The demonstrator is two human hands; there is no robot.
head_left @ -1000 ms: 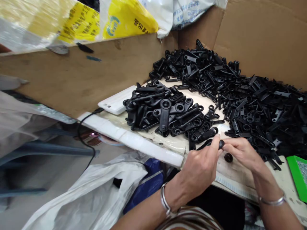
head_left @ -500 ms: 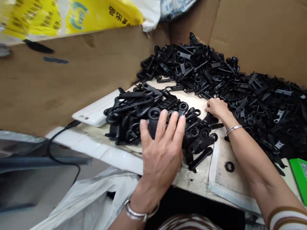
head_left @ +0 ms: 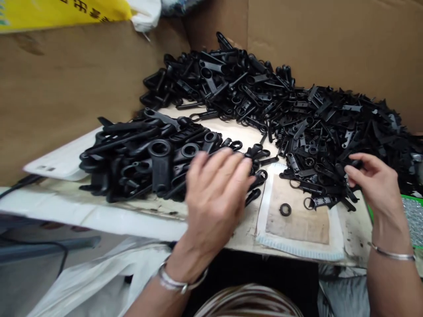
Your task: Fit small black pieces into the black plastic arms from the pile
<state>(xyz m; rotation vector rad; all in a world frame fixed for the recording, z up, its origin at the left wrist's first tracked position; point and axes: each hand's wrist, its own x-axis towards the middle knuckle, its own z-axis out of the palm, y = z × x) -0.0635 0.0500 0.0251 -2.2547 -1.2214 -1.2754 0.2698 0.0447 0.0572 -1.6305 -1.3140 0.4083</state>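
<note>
My left hand (head_left: 216, 193) lies with outstretched fingers against the right end of a near pile of black plastic handle-like parts (head_left: 161, 167). Each of these has a ring at one end. At the right, over the edge of a larger heap of flat black plastic parts (head_left: 307, 127), my right hand (head_left: 380, 185) has thumb and forefinger closed around a small black plastic part (head_left: 355, 163). Most of that part is hidden by the fingers. A small black ring (head_left: 285, 209) rests on a worn, white-edged pad (head_left: 300, 229) between my hands.
Cardboard walls (head_left: 330, 44) stand behind and to the left. A white flat device (head_left: 62, 158) with a black cable sits left of the near pile. At the right edge is a green-rimmed tray (head_left: 411, 220) of small shiny pieces. White plastic sheeting (head_left: 109, 273) hangs below the table.
My right hand has moved from the middle of the table to the right-hand heap. My left hand has slid right along the near pile. The camera view has turned right.
</note>
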